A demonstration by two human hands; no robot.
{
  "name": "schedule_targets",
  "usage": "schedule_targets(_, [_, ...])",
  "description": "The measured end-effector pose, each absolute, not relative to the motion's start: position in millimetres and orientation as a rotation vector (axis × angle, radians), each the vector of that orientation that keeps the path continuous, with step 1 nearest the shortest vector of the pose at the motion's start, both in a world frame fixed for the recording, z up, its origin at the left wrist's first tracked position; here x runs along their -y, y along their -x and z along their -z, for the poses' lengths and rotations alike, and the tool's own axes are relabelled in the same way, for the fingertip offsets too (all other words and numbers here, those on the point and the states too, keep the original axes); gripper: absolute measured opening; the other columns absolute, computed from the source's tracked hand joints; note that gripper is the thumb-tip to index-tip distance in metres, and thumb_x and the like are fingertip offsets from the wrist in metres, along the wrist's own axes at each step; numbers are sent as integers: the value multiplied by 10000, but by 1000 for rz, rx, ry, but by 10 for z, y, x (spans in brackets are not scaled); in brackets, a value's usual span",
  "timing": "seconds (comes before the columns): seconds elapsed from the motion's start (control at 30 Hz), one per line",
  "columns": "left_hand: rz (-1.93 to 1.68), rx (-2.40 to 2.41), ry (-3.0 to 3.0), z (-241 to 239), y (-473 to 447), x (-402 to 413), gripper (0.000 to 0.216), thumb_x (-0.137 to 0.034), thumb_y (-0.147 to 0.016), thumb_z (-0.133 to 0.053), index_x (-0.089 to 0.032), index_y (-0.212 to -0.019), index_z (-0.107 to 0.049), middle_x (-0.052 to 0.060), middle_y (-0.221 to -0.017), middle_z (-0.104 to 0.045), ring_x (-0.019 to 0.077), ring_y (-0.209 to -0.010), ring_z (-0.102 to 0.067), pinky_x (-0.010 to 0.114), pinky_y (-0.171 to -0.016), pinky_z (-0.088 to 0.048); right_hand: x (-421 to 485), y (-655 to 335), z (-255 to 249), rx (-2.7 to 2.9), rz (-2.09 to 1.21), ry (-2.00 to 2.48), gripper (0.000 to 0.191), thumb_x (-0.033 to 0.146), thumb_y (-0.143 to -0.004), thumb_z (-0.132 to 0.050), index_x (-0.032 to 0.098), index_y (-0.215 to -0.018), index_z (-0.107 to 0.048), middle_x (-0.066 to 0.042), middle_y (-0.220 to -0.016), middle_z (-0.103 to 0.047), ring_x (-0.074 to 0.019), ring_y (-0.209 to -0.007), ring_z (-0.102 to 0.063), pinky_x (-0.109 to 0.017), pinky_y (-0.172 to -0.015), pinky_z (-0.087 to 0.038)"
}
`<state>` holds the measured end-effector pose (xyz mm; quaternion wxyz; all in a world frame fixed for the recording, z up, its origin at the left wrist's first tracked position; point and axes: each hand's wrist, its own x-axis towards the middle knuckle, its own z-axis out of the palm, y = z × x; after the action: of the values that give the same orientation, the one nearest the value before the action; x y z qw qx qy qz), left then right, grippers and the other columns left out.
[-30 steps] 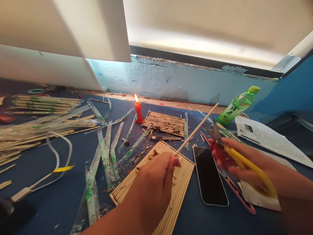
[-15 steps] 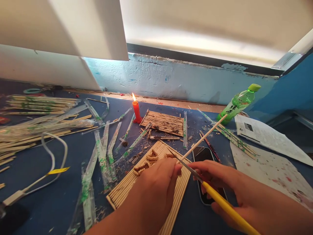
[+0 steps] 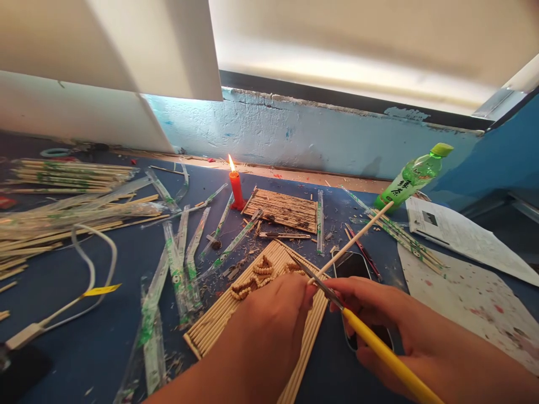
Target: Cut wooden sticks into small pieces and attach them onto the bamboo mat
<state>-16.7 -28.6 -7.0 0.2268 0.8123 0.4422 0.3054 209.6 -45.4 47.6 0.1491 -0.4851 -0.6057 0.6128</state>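
Note:
My left hand (image 3: 269, 331) pinches the near end of a long thin wooden stick (image 3: 357, 235) that points up and to the right. My right hand (image 3: 396, 331) is closed round yellow-handled scissors (image 3: 370, 342), whose blades meet the stick right beside my left fingertips. Both hands hover over a mat of glued sticks (image 3: 227, 314) on the blue table (image 3: 105, 336). Small cut stick pieces (image 3: 252, 278) lie in little clusters on the mat. A dark phone (image 3: 351, 264) lies partly under my right hand.
A lit red candle (image 3: 236, 188) stands beside a second, darker stick mat (image 3: 284, 210). Plastic chopstick wrappers (image 3: 181, 264) and bundles of sticks (image 3: 63, 174) cover the left. A white cable (image 3: 84, 264) loops at the left. A green bottle (image 3: 415, 177) and papers (image 3: 458, 233) lie right.
My right hand brought the scissors down from the right to the stick at my left fingertips. The stick's far end dropped a little and more cut pieces show on the mat.

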Motion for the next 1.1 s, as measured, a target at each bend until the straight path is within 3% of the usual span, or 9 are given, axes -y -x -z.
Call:
schedule_targets(0.17, [-829, -1181, -2310, 133, 192, 305, 280, -99, -1026, -393, -227, -808, -514, -12, -720, -647, 161, -614, -646, 280, -577, -450, 461, -2019, -512, 1848, -1631, 1428, 655, 197, -903, -748, 398, -1501, -571, -17, -1369, -719, -308, -1152, -717, -325, -895, -628])
schedule_targets(0.33, [-838, -1173, -2294, 182, 200, 314, 293, -68, -1013, -372, -226, -816, -519, -10, -728, -640, 161, -626, -630, 285, -589, -427, 486, -1932, -506, 1850, -1518, 1438, 539, 229, -871, -758, 329, -1395, -687, -13, -1014, -821, -266, -866, -764, -281, -731, -627])
schedule_targets(0.57, [-804, -1191, -1790, -38, 182, 270, 325, -277, -1055, -411, -214, -784, -579, -13, -693, -584, 156, -630, -539, 286, -615, -387, 442, -1968, -430, 1868, -1592, 1386, 579, 92, -867, -668, 295, -1410, -661, 7, -985, -783, -224, -891, -723, -240, -733, -591])
schedule_targets(0.67, [-777, -1077, -1269, -121, 188, 211, 407, -392, -1036, -464, -194, -711, -608, -45, -572, -454, 116, -511, -380, 250, -500, -295, 496, -2121, -285, 1838, -1518, 1413, 685, 78, -851, -674, 315, -1487, -583, -19, -1223, -753, -257, -1036, -715, -289, -865, -601])
schedule_targets(0.77, [-727, -887, -872, -112, 212, 142, 375, -383, -990, -514, -171, -712, -648, -77, -479, -362, 86, -436, -215, 235, -434, -176, 553, -2242, -168, 1838, -1412, 1487, 712, 101, -830, -720, 313, -1494, -573, -27, -1171, -765, -270, -1004, -725, -319, -885, -612])
schedule_targets(0.83, [-731, -819, -763, -83, 225, 110, 311, -348, -961, -550, -155, -758, -684, -61, -495, -441, 69, -419, -216, 220, -418, -158, 555, -2253, -155, 1846, -1413, 1509, 682, 109, -835, -719, 305, -1476, -594, -22, -1099, -777, -258, -939, -733, -312, -855, -620])
schedule_targets(0.97, [-750, -805, -714, -66, 220, 98, 343, -377, -993, -522, -140, -836, -713, 30, -659, -667, 49, -400, -272, 199, -390, -175, 508, -2182, -218, 1849, -1498, 1458, 609, 118, -851, -712, 288, -1431, -639, -27, -1146, -778, -269, -989, -730, -297, -849, -616])
schedule_targets(1.1, [-734, -808, -703, -95, 212, 115, 310, -333, -989, -554, -135, -822, -723, 49, -735, -709, 33, -401, -266, 184, -385, -173, 486, -2166, -233, 1819, -1520, 1452, 615, 111, -857, -709, 289, -1439, -623, -2, -1000, -771, -225, -883, -731, -258, -794, -610])
